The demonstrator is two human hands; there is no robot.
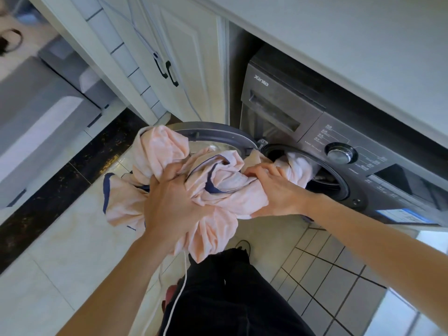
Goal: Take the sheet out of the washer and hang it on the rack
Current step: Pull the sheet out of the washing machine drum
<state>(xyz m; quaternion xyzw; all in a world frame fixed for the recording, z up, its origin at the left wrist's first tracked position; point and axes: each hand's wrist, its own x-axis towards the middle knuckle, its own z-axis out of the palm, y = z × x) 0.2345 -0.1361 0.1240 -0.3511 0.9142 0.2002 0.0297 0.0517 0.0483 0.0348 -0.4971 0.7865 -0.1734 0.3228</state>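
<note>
1. While both hands are clamped on the sheet (218,190), the left hand (172,202) grips a thick bunch of it from above, fingers buried in the folds.
2. The right hand (274,190) is closed on the twisted stretch just beside the drum mouth, thumb underneath and fingers over the top; the two hands sit near each other with a knot of cloth between them.
3. The sheet is pale pink with a dark blue edging. Most of it is bundled outside, in front of the open door (218,134). One tail hangs below the left hand and nearly reaches the dark trousers (230,292).
4. A twisted end still runs from the right hand into the drum (322,175) of the washer (339,141), so the sheet is only partly out.
5. The washer sits under a worktop (339,44), beside white cabinet doors (184,57); the floor (60,238) below is pale tile.
6. The step in hand looks like pulling the sheet out. No rack is in view.
7. The next move likely calls for drawing the last end clear of the rim without snagging, then gathering the loose tails so none drags on the floor.
</note>
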